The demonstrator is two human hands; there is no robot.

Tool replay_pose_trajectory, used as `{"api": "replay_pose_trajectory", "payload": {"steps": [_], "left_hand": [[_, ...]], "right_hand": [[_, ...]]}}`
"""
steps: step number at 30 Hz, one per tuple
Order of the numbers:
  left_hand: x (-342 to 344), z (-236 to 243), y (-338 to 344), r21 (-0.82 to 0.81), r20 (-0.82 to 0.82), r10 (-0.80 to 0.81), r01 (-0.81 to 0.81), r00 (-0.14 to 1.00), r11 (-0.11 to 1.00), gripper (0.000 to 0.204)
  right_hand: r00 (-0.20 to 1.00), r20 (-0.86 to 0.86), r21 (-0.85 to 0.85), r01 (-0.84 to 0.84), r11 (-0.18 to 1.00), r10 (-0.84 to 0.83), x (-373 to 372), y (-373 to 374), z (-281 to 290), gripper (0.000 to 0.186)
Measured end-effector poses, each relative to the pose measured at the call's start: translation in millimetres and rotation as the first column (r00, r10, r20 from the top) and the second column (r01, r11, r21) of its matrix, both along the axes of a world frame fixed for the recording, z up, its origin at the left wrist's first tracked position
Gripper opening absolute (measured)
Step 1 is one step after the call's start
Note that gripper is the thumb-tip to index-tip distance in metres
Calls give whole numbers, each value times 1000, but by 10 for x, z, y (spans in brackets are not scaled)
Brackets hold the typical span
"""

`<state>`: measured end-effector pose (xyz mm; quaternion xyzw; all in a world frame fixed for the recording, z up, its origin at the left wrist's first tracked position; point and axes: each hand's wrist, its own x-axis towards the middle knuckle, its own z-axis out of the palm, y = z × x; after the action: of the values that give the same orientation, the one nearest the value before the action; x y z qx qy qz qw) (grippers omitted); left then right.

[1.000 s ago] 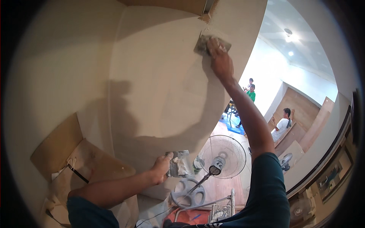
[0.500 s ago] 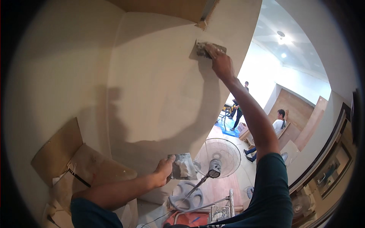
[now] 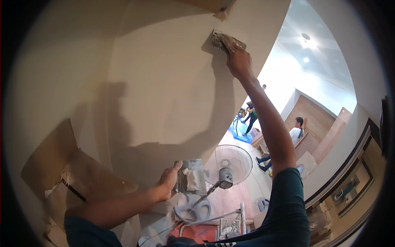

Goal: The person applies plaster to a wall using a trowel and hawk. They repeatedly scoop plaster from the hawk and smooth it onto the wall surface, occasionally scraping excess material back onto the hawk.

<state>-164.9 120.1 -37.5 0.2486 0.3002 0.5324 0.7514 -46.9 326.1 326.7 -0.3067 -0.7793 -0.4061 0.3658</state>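
Observation:
My right hand (image 3: 238,57) is raised high against the beige wall (image 3: 164,99), its fingers wrapped over a putty knife (image 3: 219,41) with a wide, smeared blade. The blade lies at or very near the wall, just below a rough-edged corner. Lower down, my left hand (image 3: 168,181) grips the left edge of a flat square metal plate (image 3: 197,177), thumb on top. A lump of pale putty (image 3: 190,178) sits on that plate. My arm's shadow falls across the wall.
A grey pedestal fan (image 3: 226,178) stands below my right arm. Beneath me are a metal frame (image 3: 242,218) and a putty-smeared tray (image 3: 228,229). Brown boards (image 3: 53,156) lean at left. A person in white (image 3: 296,133) sits in the room beyond, another person (image 3: 249,117) stands farther off.
My right hand and the putty knife have moved slightly up the wall. My left hand with the plate has shifted a little left and up. The whole view has turned slightly.

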Motion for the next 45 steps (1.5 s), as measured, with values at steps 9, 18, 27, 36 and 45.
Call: {"api": "replay_pose_trajectory", "payload": {"steps": [9, 18, 27, 36, 45], "left_hand": [[27, 309, -220, 62, 108, -181, 175, 978, 983, 39], [-5, 443, -372, 93, 60, -199, 193, 978, 977, 37], [56, 326, -253, 130, 77, -196, 185, 978, 974, 38], [52, 367, -248, 102, 90, -55, 46, 994, 994, 34], [23, 238, -172, 126, 82, -83, 73, 993, 989, 38]], "right_hand": [[997, 31, -186, -61, 981, 68, -13, -158, -1307, 72], [989, 63, -280, -110, 954, 132, -55, -171, -2669, 68], [967, 132, -294, -172, 940, 218, 232, -421, -3358, 64], [994, -4, 185, -109, 977, 112, 209, -186, -269, 58], [997, 25, 113, -82, 990, 79, 16, 169, -4, 74]]}}
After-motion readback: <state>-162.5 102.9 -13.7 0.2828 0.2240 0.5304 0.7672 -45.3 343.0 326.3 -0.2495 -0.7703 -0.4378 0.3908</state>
